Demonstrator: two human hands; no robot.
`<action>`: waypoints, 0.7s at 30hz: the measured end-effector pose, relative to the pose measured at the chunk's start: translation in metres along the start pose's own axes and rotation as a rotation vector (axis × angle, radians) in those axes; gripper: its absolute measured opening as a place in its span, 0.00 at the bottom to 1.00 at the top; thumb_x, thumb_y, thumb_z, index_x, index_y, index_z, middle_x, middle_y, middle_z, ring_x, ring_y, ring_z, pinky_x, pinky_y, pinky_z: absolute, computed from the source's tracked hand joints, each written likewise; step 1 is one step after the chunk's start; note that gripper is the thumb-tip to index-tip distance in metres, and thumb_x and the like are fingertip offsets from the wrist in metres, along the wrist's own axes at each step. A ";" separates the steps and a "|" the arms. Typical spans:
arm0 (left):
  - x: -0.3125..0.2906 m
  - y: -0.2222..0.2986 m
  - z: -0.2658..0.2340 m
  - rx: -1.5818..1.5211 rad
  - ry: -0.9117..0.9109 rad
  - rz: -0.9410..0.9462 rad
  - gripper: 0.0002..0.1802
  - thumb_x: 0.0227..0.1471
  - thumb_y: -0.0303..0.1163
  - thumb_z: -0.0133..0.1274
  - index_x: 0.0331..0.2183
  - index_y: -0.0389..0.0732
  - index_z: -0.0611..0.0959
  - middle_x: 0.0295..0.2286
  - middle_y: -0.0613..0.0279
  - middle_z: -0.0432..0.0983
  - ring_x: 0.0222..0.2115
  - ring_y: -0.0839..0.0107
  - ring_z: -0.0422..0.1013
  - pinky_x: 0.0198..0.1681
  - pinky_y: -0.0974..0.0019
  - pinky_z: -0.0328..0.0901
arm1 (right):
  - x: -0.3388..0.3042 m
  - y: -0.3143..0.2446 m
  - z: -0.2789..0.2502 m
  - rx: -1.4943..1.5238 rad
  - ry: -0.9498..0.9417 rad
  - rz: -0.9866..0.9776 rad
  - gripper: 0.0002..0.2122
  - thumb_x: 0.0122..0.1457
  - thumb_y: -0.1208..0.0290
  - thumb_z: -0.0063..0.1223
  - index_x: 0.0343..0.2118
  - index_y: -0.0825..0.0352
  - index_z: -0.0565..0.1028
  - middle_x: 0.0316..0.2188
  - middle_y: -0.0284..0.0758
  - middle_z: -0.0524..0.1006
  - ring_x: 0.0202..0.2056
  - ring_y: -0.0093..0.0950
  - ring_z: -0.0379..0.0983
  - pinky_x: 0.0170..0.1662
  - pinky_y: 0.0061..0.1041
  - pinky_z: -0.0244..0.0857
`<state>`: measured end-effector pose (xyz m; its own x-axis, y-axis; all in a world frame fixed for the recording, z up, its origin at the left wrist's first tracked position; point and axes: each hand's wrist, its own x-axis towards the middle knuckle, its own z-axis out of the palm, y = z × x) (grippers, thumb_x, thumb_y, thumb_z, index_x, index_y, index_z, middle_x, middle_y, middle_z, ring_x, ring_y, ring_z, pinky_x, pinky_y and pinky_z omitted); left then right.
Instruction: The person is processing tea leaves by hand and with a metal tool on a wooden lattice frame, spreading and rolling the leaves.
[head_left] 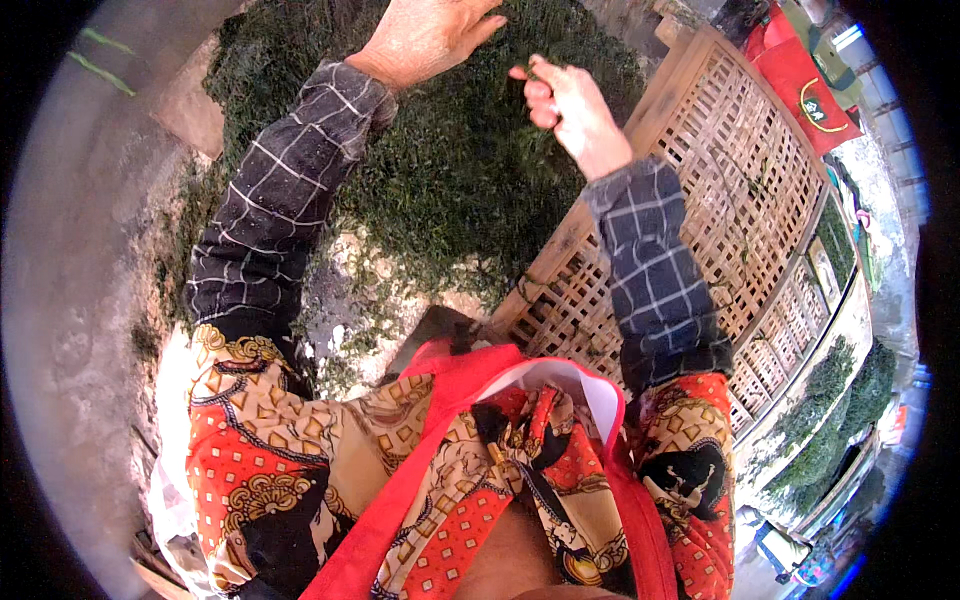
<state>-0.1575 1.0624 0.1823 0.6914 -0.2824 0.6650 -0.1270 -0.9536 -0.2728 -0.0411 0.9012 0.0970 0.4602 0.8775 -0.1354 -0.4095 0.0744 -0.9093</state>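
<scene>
A large heap of dark green, thin, curled leaves, which look like tea leaves (pixel 450 170), spreads below both hands. Over its far part is my left hand (pixel 425 42), back up, with its fingers stretched out to the right and nothing seen in them. My right hand (pixel 572 108) is held above the heap's right side. Its thumb and forefinger are pinched together on a small dark green bit of leaf, while the other fingers curl in. The underside of my left hand is hidden.
On the right, a woven bamboo tray (pixel 730 170) with a wooden frame leans beside the heap, bits of leaf on it. Beyond it are a red bag (pixel 800 90) and more green leaves (pixel 830 420) on a pale surface. Grey floor (pixel 80 250) lies left.
</scene>
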 end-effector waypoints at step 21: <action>-0.059 0.131 0.152 -0.248 -0.078 -0.355 0.14 0.54 0.35 0.45 0.30 0.33 0.78 0.30 0.48 0.71 0.38 0.52 0.65 0.49 0.50 0.58 | 0.056 -0.178 -0.022 0.219 -0.250 0.149 0.11 0.62 0.68 0.42 0.38 0.75 0.67 0.13 0.24 0.60 0.11 0.18 0.52 0.13 0.19 0.46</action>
<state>-0.1068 0.9704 0.0020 0.7737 0.0668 0.6300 -0.0323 -0.9890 0.1446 0.0748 0.9268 0.2422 0.1874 0.9730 -0.1350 -0.6290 0.0133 -0.7773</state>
